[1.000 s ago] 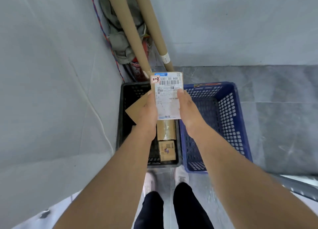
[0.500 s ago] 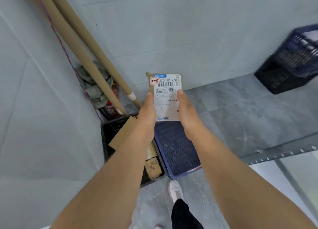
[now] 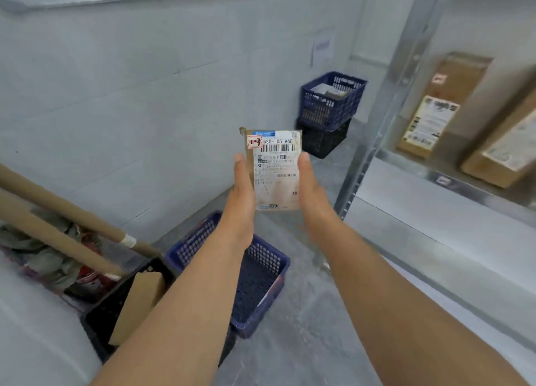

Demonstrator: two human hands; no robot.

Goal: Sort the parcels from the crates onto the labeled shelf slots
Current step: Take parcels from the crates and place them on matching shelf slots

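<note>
Ok, both hands on one parcel [image 3: 275, 168], held upright in the air, label facing the camera. The left hand [image 3: 242, 191] grips its left edge with the thumb laid up along the front, and the right hand [image 3: 311, 188] grips the right edge the same way. Fingers of both are behind the parcel, hidden, so can't tell how far they wrap. Narrow hold, only the parcel's width between the thumbs. The label shows a barcode, "530- D5 A68" printed at the top, and a red-bordered tag with a handwritten mark at its top left corner. Brown wrap shows along the left edge.

The parcel touches nothing but the hands. It hangs above the floor [image 3: 304, 327], between the near blue crate [image 3: 261, 272] and the shelf [image 3: 435, 229].

The floor is grey tile. The near blue crate sits by the foot of the wall [image 3: 145, 95], under the left forearm. A black crate [image 3: 116, 313] stands against its left side with a cardboard piece [image 3: 139, 307] leaning in it. Cardboard tubes [image 3: 58, 211] slant into the left corner over a cloth heap [image 3: 43, 255]. Further along the wall, a far blue crate [image 3: 330, 101] is stacked on a second black crate [image 3: 322, 140]; the contents of the top one are blurred.

On the right is the metal shelf, with its upright post [image 3: 377, 124] at the near corner. On the upper level a long brown box [image 3: 435, 104] and a second box [image 3: 504, 150] sit side by side, labels unreadable. There is a slot tag [image 3: 443, 179] on that level's front edge and a paper sheet [image 3: 322, 49] on the wall
</note>
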